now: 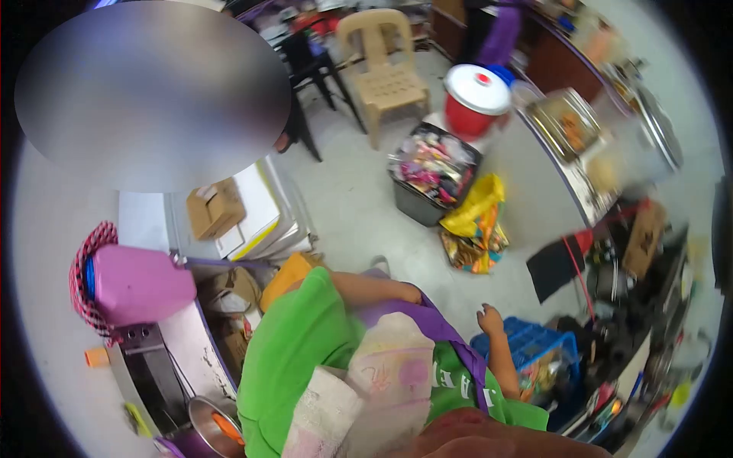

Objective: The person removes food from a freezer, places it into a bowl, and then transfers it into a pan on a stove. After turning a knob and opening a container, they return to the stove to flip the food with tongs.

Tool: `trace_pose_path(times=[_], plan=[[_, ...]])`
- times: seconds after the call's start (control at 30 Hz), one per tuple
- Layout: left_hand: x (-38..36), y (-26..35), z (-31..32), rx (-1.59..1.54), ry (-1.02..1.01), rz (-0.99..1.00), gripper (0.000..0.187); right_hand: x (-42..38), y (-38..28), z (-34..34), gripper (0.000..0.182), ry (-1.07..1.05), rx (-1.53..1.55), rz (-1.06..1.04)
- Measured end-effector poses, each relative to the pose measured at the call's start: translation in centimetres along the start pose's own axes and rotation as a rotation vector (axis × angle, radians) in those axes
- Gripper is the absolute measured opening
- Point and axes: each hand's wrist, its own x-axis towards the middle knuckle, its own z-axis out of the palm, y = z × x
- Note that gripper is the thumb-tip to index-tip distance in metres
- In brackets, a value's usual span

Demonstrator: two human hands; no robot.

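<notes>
My left hand (409, 293) lies against the purple apron (450, 330) in front of my green shirt (301, 336). Its fingers are hidden from view, so what they do I cannot make out. Out to the side hangs my right hand (489, 317), its fingers somewhat apart and nothing visible in them. Just beyond that hand is a blue plastic crate (538, 340) with mixed items inside. A whitish stained cloth (389, 374) covers part of my chest.
A black bin full of wrappers (435, 168) stands ahead, beside a yellow bag (477, 217) and a red bucket with a white lid (473, 99). Further back is a beige chair (382, 65). On the left are a pink jug (145, 286) and a cardboard box (215, 208).
</notes>
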Motion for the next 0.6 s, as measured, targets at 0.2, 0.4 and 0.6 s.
trace_pose_path(times=[0.2, 0.4, 0.6], plan=[[-8.2, -7.1, -6.4, -0.496, 0.313, -0.010, 0.023, 10.9, -2.7, 3.8, 0.046, -0.495, -0.180, -0.120], [-15.8, -12.0, -10.8, -0.917, 0.438, 0.114, 0.030, 23.2, -17.8, -1.0, 0.044, -0.522, -0.205, -0.288], [-28.2, -11.9, -18.5, -0.751, 0.676, 0.060, 0.060, 37.4, -31.7, -4.5, 0.039, -0.502, -0.304, -0.670]])
